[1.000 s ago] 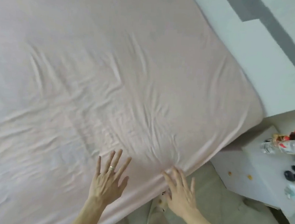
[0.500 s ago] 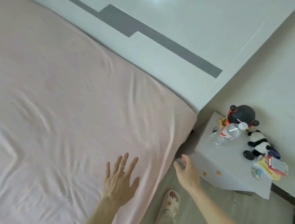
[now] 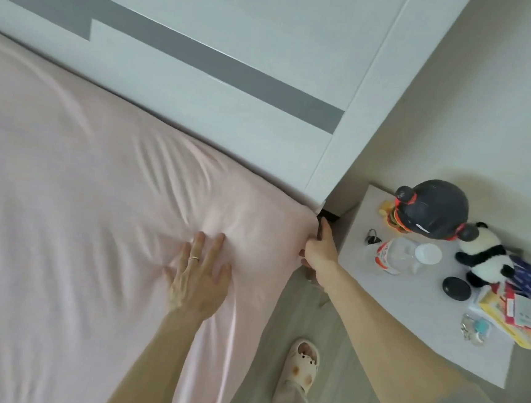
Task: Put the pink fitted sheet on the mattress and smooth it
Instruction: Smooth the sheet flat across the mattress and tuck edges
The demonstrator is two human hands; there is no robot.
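Observation:
The pink fitted sheet [image 3: 74, 204] covers the mattress and fills the left of the head view, with wrinkles fanning out near the head-end corner. My left hand [image 3: 198, 279] lies flat on the sheet with fingers spread, a ring on one finger, pressing just inside that corner. My right hand [image 3: 319, 251] is at the mattress corner beside the headboard, fingers curled on the sheet's side edge; the fingertips are hidden behind the fabric.
A white headboard [image 3: 204, 77] with a grey stripe stands behind the bed. Right of the corner is a white nightstand [image 3: 408, 313] carrying a plastic bottle [image 3: 403, 257], a dark figurine [image 3: 433, 208], a panda plush [image 3: 484, 256] and packets. My slippered foot [image 3: 301, 365] stands on the floor.
My view swung toward the headboard corner. Both hands moved up the bed: the left now presses near the corner, and the right went from hovering open to gripping the sheet's edge there.

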